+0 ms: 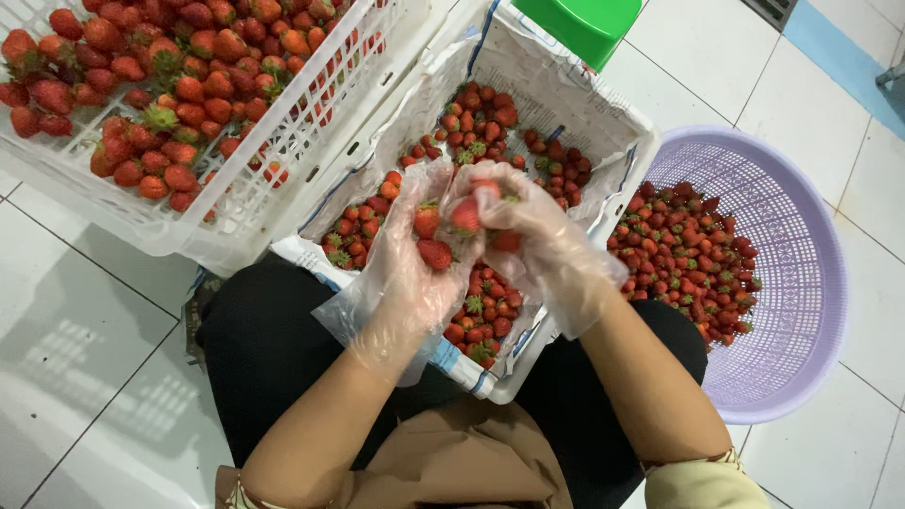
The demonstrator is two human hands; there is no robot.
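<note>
fingers (490, 203) pinching strawberry (466, 215), seemingly both hands

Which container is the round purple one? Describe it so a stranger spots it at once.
Start from the white tiled floor on the person's right side. Beside the paper-lined white crate sits the lavender perforated basket, with small dark strawberries heaped against its near wall. It is the only round, coloured container; the others are white, rectangular crates.

I have one view only, from the head camera, looking almost straight down over the lap at the tiled floor (85, 358). It sits close, the forearms filling the lower frame, the white crate (283, 179) and lilac basket (811, 283) cut off at the edges.
</note>
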